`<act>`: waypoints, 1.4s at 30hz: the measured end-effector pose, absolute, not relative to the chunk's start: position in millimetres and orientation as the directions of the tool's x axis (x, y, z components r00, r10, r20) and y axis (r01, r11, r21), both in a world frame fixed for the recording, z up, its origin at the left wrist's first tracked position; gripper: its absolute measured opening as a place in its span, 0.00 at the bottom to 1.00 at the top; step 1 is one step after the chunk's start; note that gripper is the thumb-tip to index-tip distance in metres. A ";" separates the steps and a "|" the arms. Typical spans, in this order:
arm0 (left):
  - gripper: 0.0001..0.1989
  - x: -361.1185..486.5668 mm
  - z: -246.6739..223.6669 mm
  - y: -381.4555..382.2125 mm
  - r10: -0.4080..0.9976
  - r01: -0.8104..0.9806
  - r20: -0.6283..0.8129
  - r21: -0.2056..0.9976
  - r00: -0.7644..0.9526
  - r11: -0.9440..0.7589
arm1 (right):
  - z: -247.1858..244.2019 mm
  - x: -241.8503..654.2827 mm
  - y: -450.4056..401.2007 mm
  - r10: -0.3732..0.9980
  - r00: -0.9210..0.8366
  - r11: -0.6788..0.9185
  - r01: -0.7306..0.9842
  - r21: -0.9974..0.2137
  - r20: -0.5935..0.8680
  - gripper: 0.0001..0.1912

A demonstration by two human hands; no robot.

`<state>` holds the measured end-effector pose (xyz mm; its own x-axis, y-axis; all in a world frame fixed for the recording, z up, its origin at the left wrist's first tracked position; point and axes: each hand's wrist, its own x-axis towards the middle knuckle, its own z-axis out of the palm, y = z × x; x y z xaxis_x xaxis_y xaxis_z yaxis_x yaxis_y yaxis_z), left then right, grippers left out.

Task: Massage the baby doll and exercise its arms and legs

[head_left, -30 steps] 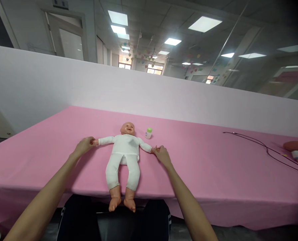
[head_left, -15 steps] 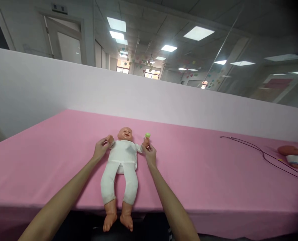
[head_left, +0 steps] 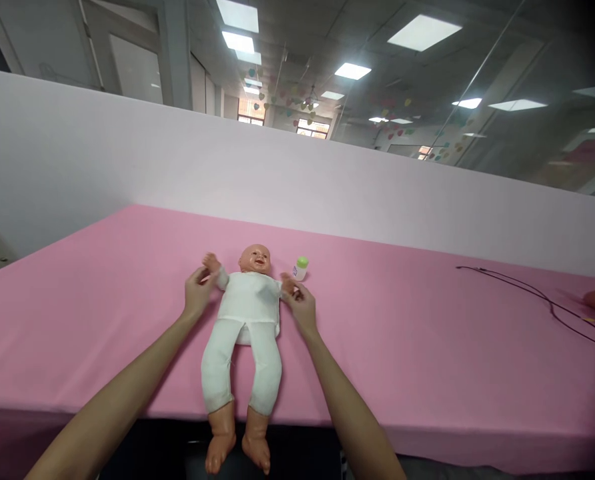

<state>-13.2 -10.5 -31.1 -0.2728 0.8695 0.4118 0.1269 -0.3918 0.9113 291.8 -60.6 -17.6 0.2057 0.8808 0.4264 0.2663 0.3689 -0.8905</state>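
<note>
Pinching a baby doll's wrists (head_left: 218, 275) — left hand (head_left: 197, 293), right hand (head_left: 300, 303) — feet (head_left: 221, 453) over table edge (head_left: 377, 425).

Glossy plastic doll (head_left: 255, 259), matt cloth suit (head_left: 247, 313).

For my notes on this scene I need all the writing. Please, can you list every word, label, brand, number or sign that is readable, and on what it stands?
No text can be read in this view.
Small bottle with green cap: any marking on its white body is too small to read.
Baby doll's white suit: no lettering shows.
</note>
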 end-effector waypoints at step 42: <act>0.12 -11.5 -22.2 -23.3 0.767 0.313 0.616 0.703 0.182 -0.639 | -19.6 295.1 -69.5 0.893 -0.135 0.450 0.262 -0.854 0.429 0.20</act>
<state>-11.5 -23.3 -22.2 0.1820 0.7667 0.6157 0.3133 -0.6387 0.7028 295.1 -69.5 -19.6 -0.1346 0.8930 0.4295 0.2624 0.4500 -0.8536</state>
